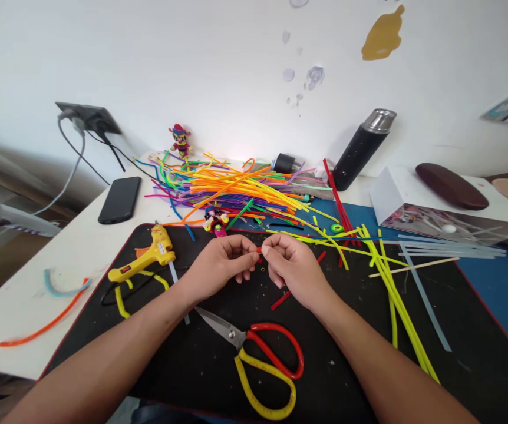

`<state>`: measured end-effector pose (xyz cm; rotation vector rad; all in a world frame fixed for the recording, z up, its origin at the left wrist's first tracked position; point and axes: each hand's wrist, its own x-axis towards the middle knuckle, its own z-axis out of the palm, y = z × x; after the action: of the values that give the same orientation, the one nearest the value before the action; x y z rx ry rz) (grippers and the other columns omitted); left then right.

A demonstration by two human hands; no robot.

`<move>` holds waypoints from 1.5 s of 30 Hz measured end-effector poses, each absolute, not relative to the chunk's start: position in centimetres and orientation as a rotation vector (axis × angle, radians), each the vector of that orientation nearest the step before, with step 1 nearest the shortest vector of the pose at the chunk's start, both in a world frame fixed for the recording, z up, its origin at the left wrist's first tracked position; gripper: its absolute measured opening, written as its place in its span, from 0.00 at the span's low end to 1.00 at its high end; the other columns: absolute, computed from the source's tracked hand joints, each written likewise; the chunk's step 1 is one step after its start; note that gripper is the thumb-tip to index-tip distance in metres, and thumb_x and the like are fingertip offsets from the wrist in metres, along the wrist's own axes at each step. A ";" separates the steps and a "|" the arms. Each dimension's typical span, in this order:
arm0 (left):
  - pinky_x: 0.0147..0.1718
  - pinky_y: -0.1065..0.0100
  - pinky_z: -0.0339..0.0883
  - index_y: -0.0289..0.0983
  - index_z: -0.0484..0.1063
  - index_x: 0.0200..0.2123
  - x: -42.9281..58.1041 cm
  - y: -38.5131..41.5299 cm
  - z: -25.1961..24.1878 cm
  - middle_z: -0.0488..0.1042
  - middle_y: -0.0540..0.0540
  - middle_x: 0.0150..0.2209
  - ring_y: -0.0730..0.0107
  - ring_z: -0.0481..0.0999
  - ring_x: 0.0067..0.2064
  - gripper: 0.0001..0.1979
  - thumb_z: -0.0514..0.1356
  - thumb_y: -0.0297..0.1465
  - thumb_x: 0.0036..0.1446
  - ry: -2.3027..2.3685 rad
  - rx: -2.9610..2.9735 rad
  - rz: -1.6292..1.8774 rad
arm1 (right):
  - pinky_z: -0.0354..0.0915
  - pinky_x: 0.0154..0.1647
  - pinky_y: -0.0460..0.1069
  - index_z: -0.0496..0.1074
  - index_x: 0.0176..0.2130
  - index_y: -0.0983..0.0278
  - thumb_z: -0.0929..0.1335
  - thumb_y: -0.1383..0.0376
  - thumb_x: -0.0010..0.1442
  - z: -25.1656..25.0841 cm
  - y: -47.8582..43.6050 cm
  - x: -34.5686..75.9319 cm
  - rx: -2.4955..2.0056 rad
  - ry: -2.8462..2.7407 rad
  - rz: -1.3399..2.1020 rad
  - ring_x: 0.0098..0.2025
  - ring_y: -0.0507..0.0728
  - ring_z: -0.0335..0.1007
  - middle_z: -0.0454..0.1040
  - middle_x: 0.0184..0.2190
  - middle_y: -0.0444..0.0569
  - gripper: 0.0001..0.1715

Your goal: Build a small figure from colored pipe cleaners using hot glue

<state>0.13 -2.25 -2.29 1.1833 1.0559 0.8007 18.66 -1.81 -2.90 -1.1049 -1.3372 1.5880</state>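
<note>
Over the black mat (183, 365), my left hand (225, 262) and my right hand (292, 265) meet fingertip to fingertip. Between them they pinch a small red piece of pipe cleaner (259, 250), mostly covered by the fingers. Short red pipe cleaner pieces (280, 301) lie beside and below my right hand. Scissors (236, 337) with one red and one yellow handle rest on the mat below my hands, blades partly spread. Just behind my left hand is a small colourful pipe cleaner figure (217, 222).
A yellow glue gun (145, 257) lies left on the mat. Behind is a heap of coloured pipe cleaners (231, 182). Yellow pipe cleaners (395, 306) and clear glue sticks (431, 312) lie right. A phone (120, 200), black flask (362, 150) and white box (395, 200) stand around the back.
</note>
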 end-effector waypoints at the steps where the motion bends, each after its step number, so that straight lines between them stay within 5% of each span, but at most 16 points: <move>1: 0.22 0.75 0.64 0.35 0.73 0.33 0.1 -2.2 -2.2 0.73 0.54 0.24 0.78 0.69 0.22 0.16 0.70 0.42 0.56 1.062 1.182 0.808 | 0.50 0.17 0.43 0.69 0.35 0.62 0.70 0.54 0.63 -2.9 -1.7 18.8 -1.098 -1.343 1.592 0.14 0.46 0.55 0.61 0.16 0.32 0.14; 18: 0.24 0.74 0.63 0.35 0.74 0.34 -1.5 -1.9 -1.5 0.72 0.53 0.24 0.76 0.69 0.25 0.12 0.65 0.39 0.60 1.123 1.426 0.614 | 0.57 0.20 0.45 0.71 0.40 0.62 0.68 0.59 0.67 -2.8 -1.7 19.5 -1.174 -1.608 1.514 0.18 0.49 0.60 0.66 0.20 0.36 0.08; 29: 0.25 0.75 0.62 0.35 0.74 0.34 -1.8 -1.7 -1.7 0.72 0.54 0.24 0.77 0.68 0.25 0.09 0.65 0.35 0.59 1.146 1.461 0.600 | 0.55 0.28 0.47 0.71 0.35 0.61 0.67 0.68 0.65 -3.3 -1.9 19.6 -1.190 -2.005 1.046 0.23 0.50 0.60 0.65 0.20 0.36 0.04; 45: 0.24 0.74 0.65 0.35 0.74 0.33 -1.0 -1.9 -1.6 0.72 0.53 0.23 0.76 0.69 0.23 0.17 0.70 0.44 0.56 1.098 1.284 0.659 | 0.53 0.20 0.46 0.69 0.33 0.60 0.69 0.63 0.60 -3.0 -2.4 18.8 -1.244 -1.601 1.349 0.18 0.49 0.56 0.62 0.18 0.35 0.04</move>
<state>-0.96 -1.86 -1.56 1.2840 1.0981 0.6588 18.77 -2.41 -3.02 -1.2439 -1.6013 1.3487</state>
